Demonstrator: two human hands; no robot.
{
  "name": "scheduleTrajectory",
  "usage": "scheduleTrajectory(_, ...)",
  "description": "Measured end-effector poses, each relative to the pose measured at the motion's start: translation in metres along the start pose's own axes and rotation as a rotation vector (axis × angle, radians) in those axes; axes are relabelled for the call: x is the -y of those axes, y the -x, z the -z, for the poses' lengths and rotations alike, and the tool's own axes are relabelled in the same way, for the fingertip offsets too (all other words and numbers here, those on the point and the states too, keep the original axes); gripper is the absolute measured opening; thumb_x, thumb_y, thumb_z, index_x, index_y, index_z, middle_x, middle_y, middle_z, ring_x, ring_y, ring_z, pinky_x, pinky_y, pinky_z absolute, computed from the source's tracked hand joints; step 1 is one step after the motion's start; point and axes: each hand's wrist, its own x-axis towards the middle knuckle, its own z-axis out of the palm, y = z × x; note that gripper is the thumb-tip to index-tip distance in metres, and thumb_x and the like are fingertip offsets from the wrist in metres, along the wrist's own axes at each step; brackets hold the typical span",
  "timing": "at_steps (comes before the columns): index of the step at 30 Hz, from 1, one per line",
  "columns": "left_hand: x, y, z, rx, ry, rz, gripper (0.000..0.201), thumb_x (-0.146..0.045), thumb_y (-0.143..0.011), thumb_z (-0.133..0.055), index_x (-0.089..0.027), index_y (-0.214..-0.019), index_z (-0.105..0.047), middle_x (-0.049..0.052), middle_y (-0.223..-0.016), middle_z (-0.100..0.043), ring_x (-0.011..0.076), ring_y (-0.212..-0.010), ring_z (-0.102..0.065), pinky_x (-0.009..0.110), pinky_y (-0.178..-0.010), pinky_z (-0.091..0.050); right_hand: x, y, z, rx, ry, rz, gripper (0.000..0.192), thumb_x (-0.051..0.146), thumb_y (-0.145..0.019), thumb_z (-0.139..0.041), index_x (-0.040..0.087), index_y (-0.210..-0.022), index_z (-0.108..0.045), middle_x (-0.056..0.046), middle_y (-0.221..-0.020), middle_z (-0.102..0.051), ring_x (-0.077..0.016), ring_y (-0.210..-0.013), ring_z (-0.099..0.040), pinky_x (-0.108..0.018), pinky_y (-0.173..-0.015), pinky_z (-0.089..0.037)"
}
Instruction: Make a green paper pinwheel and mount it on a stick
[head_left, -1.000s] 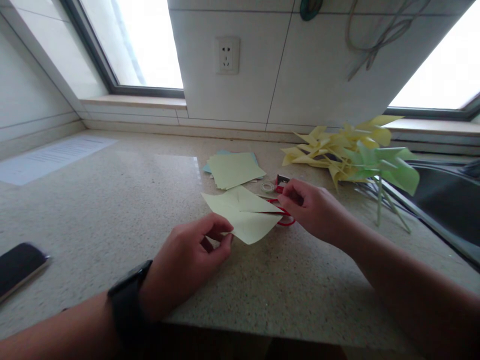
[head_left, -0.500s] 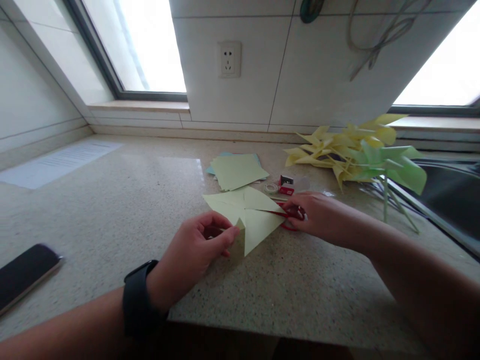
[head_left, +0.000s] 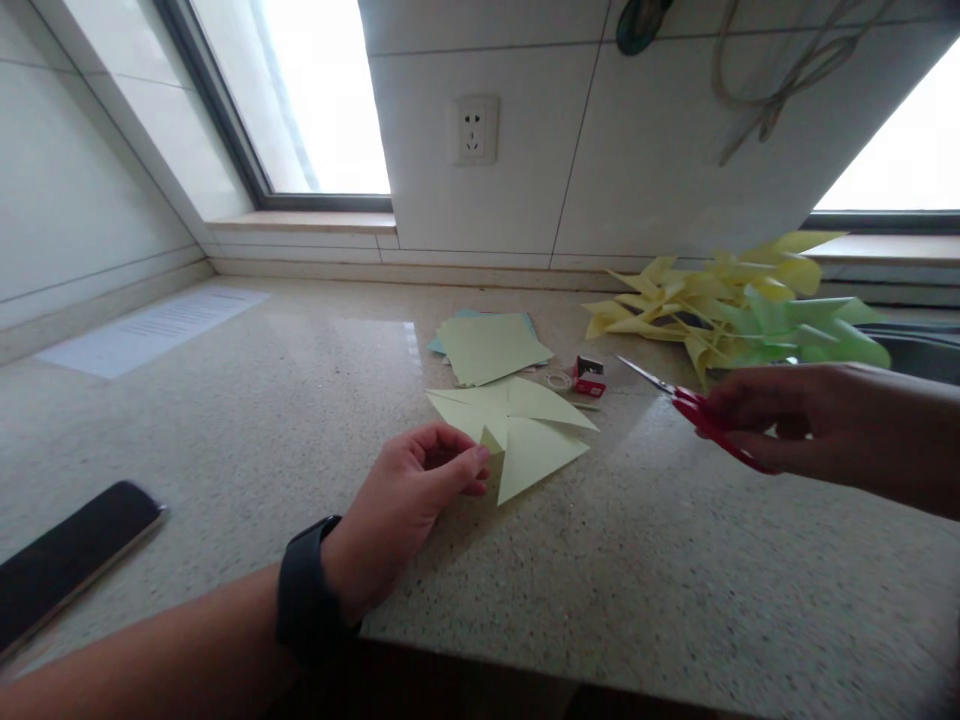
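Observation:
A pale yellow-green sheet of paper (head_left: 536,455) with slits cut from its corners towards the middle lies on the counter. My left hand (head_left: 420,485), with a dark watch on its wrist, pinches the near left corner, which bends upward. Off to the right, my right hand (head_left: 780,415) grips red-handled scissors (head_left: 694,405) by the handles, raised above the counter and apart from the paper. Their blades look closed and point left. Just behind the cut sheet sits a stack of square papers (head_left: 495,350), yellow-green on top with blue beneath.
A small red and black box (head_left: 589,377) and a white ring (head_left: 558,381) lie beside the stack. Yellow paper pinwheels (head_left: 667,300) and a green pinwheel (head_left: 810,330) rest near the sink (head_left: 926,350). A phone (head_left: 75,560) and a printed sheet (head_left: 150,330) are at left.
My right hand has drawn the scissors out of the paper's slit and carried them to the right. My left hand still holds the corner. The view has shifted slightly.

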Motion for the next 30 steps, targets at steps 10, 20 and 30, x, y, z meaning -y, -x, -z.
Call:
scheduleTrajectory(10, 0.005, 0.002, -0.003, 0.0, 0.139, -0.015, 0.021, -0.032, -0.081, -0.081, -0.016, -0.084, -0.067, 0.002, -0.086, -0.072, 0.0114, -0.079, -0.067, 0.023, -0.074, -0.049, 0.094, 0.001, -0.083, 0.215, -0.593, 0.008, 0.026, 0.046, -0.078, -0.077, 0.022, -0.083, -0.068, -0.002, -0.076, -0.069, -0.017, -0.068, -0.063, -0.029, -0.06, -0.049)
scheduleTrajectory(20, 0.005, 0.007, -0.004, 0.067, -0.05, -0.064, 0.023, -0.037, -0.082, -0.077, -0.017, -0.084, -0.065, -0.001, -0.075, -0.066, 0.0111, -0.07, -0.059, 0.023, -0.066, -0.044, 0.107, 0.002, -0.122, 0.248, -0.826, -0.227, 0.035, 0.047, -0.069, -0.085, 0.019, -0.075, -0.065, 0.001, -0.065, -0.064, -0.012, -0.059, -0.053, -0.024, -0.052, -0.039)
scheduleTrajectory(30, 0.003, 0.009, -0.007, 0.102, -0.223, -0.011, 0.024, -0.039, -0.082, -0.074, -0.019, -0.084, -0.062, 0.0, -0.075, -0.065, 0.0136, -0.065, -0.057, 0.024, -0.058, -0.041, 0.099, 0.011, -0.125, 0.268, -0.895, -0.222, 0.036, 0.043, -0.066, -0.088, 0.018, -0.073, -0.062, 0.004, -0.064, -0.057, -0.0099, -0.056, -0.046, -0.023, -0.05, -0.036)
